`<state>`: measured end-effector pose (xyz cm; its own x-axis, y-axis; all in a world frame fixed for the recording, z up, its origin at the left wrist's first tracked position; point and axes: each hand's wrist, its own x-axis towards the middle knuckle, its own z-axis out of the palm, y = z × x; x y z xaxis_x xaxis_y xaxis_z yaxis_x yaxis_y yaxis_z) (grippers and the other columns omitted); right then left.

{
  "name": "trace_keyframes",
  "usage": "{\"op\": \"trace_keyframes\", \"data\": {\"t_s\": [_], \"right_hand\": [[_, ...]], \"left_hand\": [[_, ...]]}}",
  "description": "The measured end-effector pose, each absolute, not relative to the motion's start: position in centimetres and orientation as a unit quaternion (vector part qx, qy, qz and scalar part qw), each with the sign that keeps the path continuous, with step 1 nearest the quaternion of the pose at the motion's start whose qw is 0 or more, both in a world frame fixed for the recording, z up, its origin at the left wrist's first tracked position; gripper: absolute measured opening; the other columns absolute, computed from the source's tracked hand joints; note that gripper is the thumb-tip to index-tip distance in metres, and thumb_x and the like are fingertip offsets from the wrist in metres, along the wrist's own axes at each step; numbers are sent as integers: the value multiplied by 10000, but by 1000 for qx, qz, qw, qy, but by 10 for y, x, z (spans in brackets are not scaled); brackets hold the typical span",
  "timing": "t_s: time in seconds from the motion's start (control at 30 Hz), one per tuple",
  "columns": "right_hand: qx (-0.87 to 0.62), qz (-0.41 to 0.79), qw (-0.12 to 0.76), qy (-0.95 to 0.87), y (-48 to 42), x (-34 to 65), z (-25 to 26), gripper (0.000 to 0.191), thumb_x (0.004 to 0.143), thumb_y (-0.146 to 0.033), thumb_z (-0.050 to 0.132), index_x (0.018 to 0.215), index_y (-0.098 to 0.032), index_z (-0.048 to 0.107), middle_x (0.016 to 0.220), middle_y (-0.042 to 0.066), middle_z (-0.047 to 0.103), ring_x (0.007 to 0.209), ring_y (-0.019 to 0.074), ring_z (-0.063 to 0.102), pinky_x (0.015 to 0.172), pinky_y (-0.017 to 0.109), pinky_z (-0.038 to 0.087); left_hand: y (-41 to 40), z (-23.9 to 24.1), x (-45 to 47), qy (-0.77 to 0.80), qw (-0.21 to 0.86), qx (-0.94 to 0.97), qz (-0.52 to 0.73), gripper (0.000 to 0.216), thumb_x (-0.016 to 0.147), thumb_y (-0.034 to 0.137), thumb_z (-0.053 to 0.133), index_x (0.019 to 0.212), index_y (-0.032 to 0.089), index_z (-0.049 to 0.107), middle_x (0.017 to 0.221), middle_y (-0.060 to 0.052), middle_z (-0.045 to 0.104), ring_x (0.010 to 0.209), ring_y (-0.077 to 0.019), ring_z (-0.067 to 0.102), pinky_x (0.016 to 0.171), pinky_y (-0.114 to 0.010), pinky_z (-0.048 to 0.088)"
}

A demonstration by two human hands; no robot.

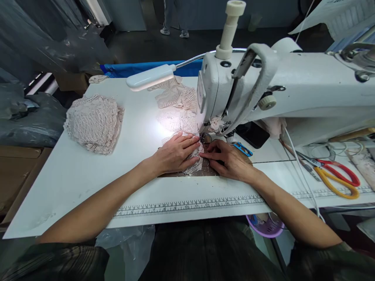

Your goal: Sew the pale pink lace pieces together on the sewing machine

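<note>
A pale pink lace piece [195, 166] lies on the white sewing table [88, 171], under the needle of a white sewing machine [263, 93]. My left hand [175, 154] rests flat on the lace with its fingers stretched out toward the presser foot [206, 137]. My right hand [230, 160] sits just right of it, fingertips pinched on the lace edge near the needle. The two hands nearly touch.
A stack of lace pieces [95, 123] sits at the table's left. More lace [177, 99] lies behind the needle under a lamp [150, 76]. Red and yellow scissors [336, 175] lie at the right. A printed ruler [187, 205] runs along the front edge. Someone's feet [174, 33] stand far back.
</note>
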<state>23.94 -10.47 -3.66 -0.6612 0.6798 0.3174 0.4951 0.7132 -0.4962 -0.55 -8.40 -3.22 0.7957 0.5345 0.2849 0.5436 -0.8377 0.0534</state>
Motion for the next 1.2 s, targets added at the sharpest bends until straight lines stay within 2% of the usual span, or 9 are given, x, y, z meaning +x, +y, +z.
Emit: {"op": "trace_keyframes", "data": {"t_s": [0.23,0.5,0.67,0.93,1.2], "right_hand": [[-351,206,216,-887,-106,241,-38,346,898,-192,517,1184,-280,691,1106,82,566,1025,205,568,925,414,490],[-355,216,239,-877,-105,238,-41,371,885,-176,509,1176,-310,696,1074,67,547,994,187,558,902,392,501],[-354,226,249,-873,-106,238,-42,367,884,-173,508,1171,-296,699,1067,73,554,990,191,565,899,398,506],[-334,221,260,-879,-105,237,-39,352,862,-165,523,1130,-281,718,1030,68,568,981,188,566,903,401,498],[-348,208,241,-882,-105,239,-38,350,872,-178,530,1155,-286,707,1095,72,575,1007,200,577,943,416,489]], "left_hand": [[-87,-33,-3,-290,37,-946,-141,452,984,413,418,1255,94,589,1364,-161,562,1231,-304,543,1054,-505,420],[-89,-30,-2,-292,51,-946,-130,469,1007,419,345,1231,95,599,1335,-152,583,1216,-295,546,1022,-453,405],[-87,-29,-3,-271,32,-954,-123,484,997,434,372,1259,83,578,1325,-163,587,1242,-291,533,1020,-432,404],[-82,-28,-5,-256,19,-958,-124,466,999,414,370,1268,88,566,1381,-182,540,1255,-300,536,1002,-462,426],[-83,-29,-7,-257,1,-956,-140,444,988,398,412,1285,101,554,1367,-179,554,1286,-297,517,1070,-546,390]]}}
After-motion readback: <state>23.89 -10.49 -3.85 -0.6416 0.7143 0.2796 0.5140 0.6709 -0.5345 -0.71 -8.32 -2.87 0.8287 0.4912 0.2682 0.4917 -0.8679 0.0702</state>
